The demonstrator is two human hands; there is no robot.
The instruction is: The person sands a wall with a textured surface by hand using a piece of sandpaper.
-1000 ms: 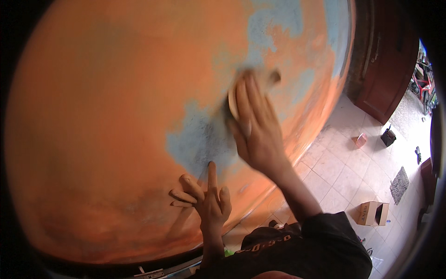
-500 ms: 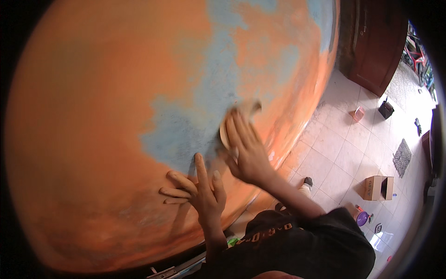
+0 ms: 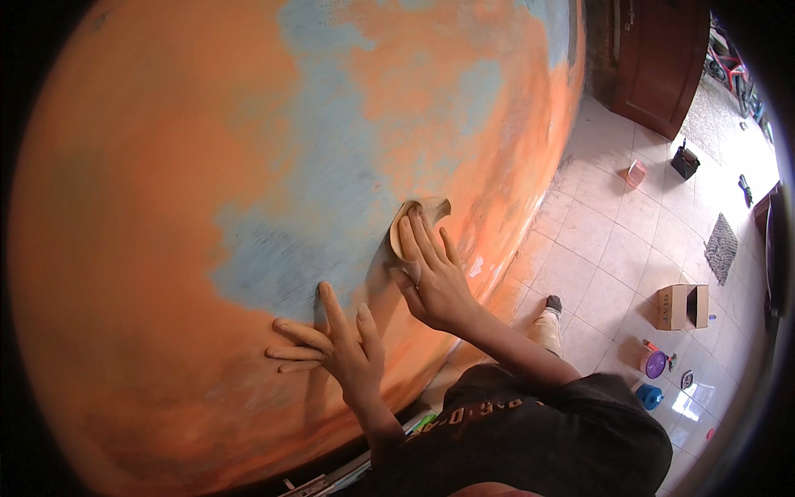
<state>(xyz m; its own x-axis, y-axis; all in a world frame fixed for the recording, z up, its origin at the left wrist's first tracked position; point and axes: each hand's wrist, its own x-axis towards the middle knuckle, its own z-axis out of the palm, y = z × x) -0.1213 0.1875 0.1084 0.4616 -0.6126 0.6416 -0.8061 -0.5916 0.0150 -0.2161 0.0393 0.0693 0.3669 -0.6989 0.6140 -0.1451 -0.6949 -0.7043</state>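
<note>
A large surface (image 3: 141, 224), orange with worn pale-blue patches, fills the left and middle of the view. My right hand (image 3: 439, 286) presses a curled, tan piece of sandpaper (image 3: 435, 205) against it, at the right edge of the blue patch. The fingers lie along the back of the sheet, whose loose edges curl up beyond them; its underside is hidden. Lower and to the left, my left hand (image 3: 344, 352) rests with fingers spread, touching the orange area just below the blue. Nothing is in that hand.
On the tiled floor (image 3: 609, 257) at the right are a cardboard box (image 3: 683, 307), a purple container (image 3: 653, 363), a blue container (image 3: 649, 396), a pink container (image 3: 635, 174), a black box-like object (image 3: 686, 161) and a grey mat (image 3: 721, 248). A brown door (image 3: 662, 66) stands at the upper right.
The view has shifted, so the blue patches sit further left. My right hand still holds the sandpaper on the surface and looks sharper. My left hand stays spread below the blue.
</note>
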